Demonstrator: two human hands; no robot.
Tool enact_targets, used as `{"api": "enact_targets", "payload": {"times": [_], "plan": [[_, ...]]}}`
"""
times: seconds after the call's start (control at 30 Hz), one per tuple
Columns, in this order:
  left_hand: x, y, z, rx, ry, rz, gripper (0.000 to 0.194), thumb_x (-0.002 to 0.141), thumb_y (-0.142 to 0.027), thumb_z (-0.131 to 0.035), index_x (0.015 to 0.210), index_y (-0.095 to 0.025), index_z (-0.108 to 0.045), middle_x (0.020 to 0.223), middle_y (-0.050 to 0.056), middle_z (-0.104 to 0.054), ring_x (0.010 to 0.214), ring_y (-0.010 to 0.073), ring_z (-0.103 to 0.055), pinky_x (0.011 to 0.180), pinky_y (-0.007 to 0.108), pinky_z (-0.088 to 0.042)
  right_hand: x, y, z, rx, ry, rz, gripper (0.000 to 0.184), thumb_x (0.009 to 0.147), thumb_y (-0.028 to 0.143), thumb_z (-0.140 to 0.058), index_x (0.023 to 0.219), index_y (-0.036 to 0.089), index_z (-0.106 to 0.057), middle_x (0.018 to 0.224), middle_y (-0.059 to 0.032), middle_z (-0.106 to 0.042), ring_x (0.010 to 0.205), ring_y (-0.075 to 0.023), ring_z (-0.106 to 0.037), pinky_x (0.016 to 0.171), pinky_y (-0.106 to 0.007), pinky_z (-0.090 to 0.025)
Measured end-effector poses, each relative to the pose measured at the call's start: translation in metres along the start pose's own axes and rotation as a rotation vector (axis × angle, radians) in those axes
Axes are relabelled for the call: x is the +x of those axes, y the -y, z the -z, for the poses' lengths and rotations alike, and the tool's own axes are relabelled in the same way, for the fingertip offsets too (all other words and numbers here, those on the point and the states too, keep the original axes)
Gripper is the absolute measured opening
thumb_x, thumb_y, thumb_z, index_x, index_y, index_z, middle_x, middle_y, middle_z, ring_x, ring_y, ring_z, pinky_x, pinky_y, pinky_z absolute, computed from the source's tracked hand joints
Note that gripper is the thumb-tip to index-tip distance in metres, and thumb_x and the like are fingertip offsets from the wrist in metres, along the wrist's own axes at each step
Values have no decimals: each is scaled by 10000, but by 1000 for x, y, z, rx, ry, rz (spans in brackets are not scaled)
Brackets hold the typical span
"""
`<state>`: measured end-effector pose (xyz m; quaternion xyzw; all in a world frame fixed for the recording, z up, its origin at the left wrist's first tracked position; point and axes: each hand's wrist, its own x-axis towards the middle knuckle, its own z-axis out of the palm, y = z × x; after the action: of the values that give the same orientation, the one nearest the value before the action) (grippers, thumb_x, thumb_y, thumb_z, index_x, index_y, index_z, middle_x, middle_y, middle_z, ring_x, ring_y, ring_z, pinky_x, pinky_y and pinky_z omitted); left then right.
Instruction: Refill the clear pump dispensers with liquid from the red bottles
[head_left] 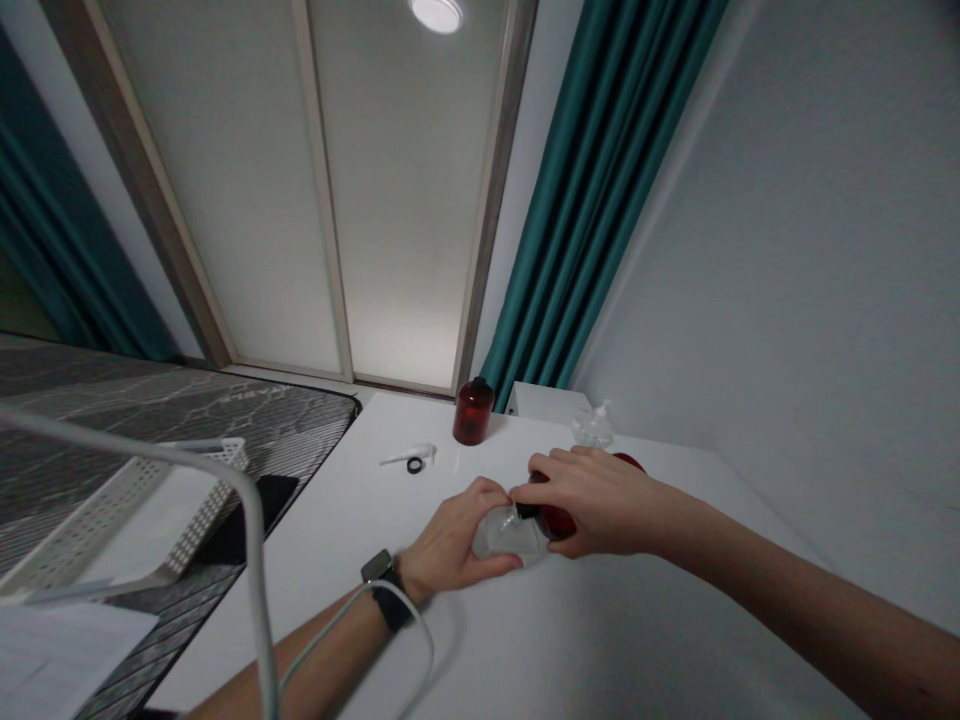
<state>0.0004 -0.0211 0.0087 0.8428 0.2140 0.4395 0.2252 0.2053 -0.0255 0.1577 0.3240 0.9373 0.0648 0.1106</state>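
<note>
Honestly the left hand (450,540) and right hand (592,500) cover a lot of the clear bottle (504,535), and the red bottle (559,522) is mostly hidden behind them. The white piece (405,456) and black ring (414,465) are too small to tell.

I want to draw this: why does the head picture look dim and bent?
In the head view, the round white ceiling lamp glares at the top edge, the pale framed panel glows, and the long teal curtain leans, bent by the wide lens.

The white tabletop (615,630) is leaving open room below the left hand (450,535) and right hand (592,500), while the amber bottle (473,412) is standing ahead and a curved white tube (251,520) is arching before the perforated white tray (142,505).
</note>
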Motion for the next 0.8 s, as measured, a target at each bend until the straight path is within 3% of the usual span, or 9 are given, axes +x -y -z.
{"api": "enact_targets", "payload": {"times": [0.8], "plan": [[0,0,-1,4,-1,11,453,853,-413,-675,1211,-219,-475,1114,82,-576,1005,237,-596,858,368,-510,0,1,1,-36,-20,16,392,799,371,-704,1176,328,-605,1001,-55,-641,821,-252,-638,678,-339,-425]]}}
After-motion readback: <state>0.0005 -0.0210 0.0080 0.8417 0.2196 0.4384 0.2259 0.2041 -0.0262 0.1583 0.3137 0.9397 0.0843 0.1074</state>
